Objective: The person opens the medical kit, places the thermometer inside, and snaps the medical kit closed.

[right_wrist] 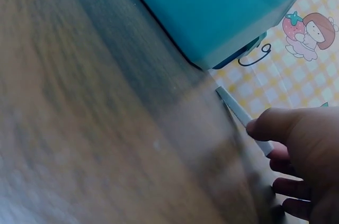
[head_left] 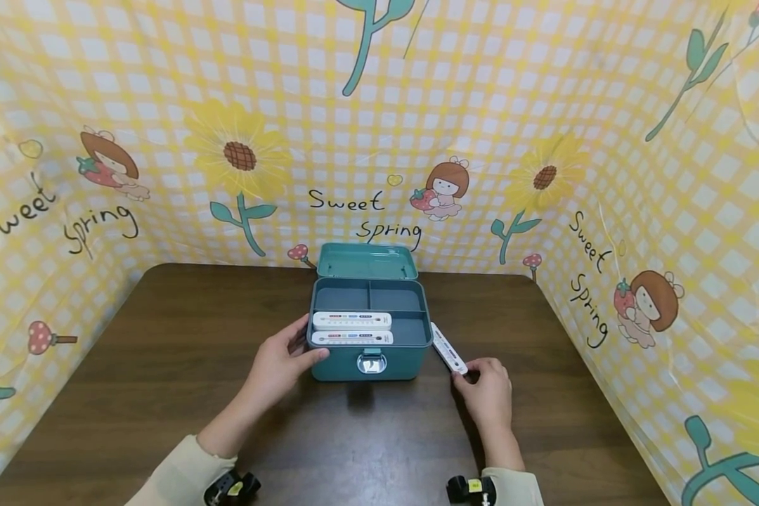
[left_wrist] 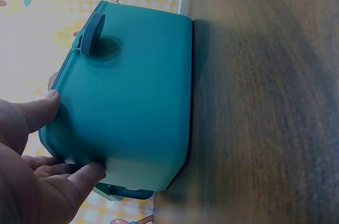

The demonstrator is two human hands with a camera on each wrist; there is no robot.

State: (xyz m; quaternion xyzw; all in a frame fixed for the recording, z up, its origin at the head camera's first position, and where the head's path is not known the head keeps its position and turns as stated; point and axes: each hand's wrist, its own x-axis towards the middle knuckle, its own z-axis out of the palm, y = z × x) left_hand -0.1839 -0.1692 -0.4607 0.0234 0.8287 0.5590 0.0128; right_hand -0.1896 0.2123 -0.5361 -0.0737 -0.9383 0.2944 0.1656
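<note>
White strip [head_left: 449, 348], R grip [head_left: 488, 393]; bkgd [head_left: 335, 147] "Sweet Spring"

We see a dark brown wood-grain table [head_left: 183, 337] bordered on three sides by yellow-and-white checked cloth [head_left: 278, 63], printed with sunflowers [head_left: 239, 156], toadstools [head_left: 39, 337] and "Sweet Spring" lettering [head_left: 346, 201]. We notice creases in the cloth and a pale sheen of light [head_left: 388, 436] on the near tabletop.

The box [head_left: 338, 367] near the table's far edge is teal, its compartments [head_left: 398, 295] slate blue, its latch [head_left: 372, 363] silvery. The flat strips [head_left: 351, 321] are white with small red, blue and dark print. The table [head_left: 133, 372] is dark brown, streaked with grain. Past its far and side edges, the cloth [head_left: 329, 154] shows yellow-and-white checks, yellow sunflowers [head_left: 239, 156] and black lettering [head_left: 346, 201].
</note>
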